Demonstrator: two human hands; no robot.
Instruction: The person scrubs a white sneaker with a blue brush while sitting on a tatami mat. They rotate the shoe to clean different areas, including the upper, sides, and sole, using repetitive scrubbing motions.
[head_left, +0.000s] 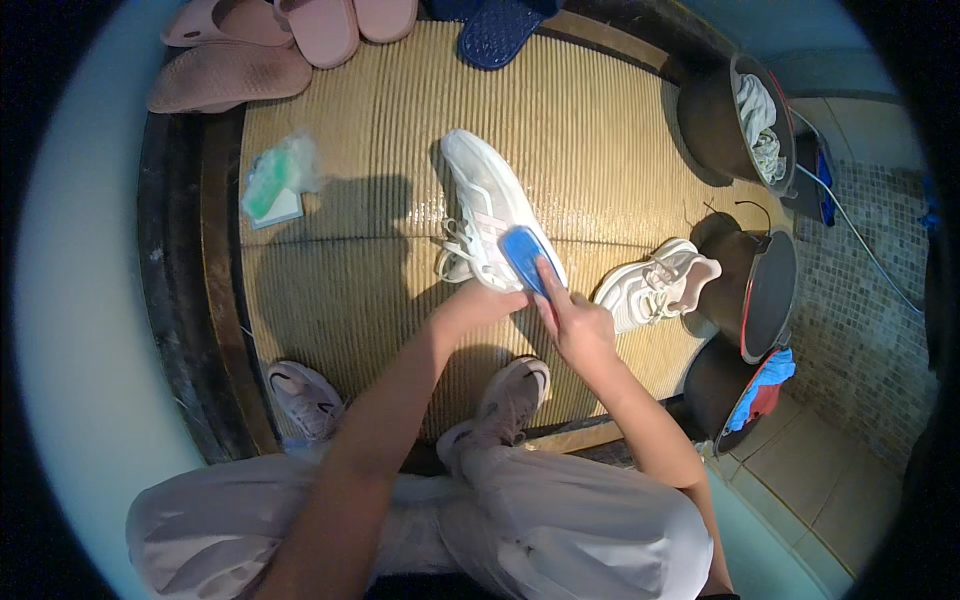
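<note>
A white lace-up sneaker (487, 195) is held above the ribbed mat, toe pointing away from me. My left hand (487, 301) is at its heel end, the fingers mostly hidden by the shoe. In my right hand (577, 315) is a blue-backed brush (525, 251), laid against the side of the sneaker near the heel. The matching white sneaker (656, 285) lies to the right, by the dark buckets. At the left, a green bar of soap (268, 184) covered in foam sits on a pale blue and white box or dish (279, 210).
Three dark buckets, an upper one (705, 124), a middle one (731, 277) and a lower one (709, 386), line the right side; two hold cloths. Pink slippers (225, 75) and a navy slipper (499, 34) lie along the far edge. My feet rest on the ribbed mat (360, 300).
</note>
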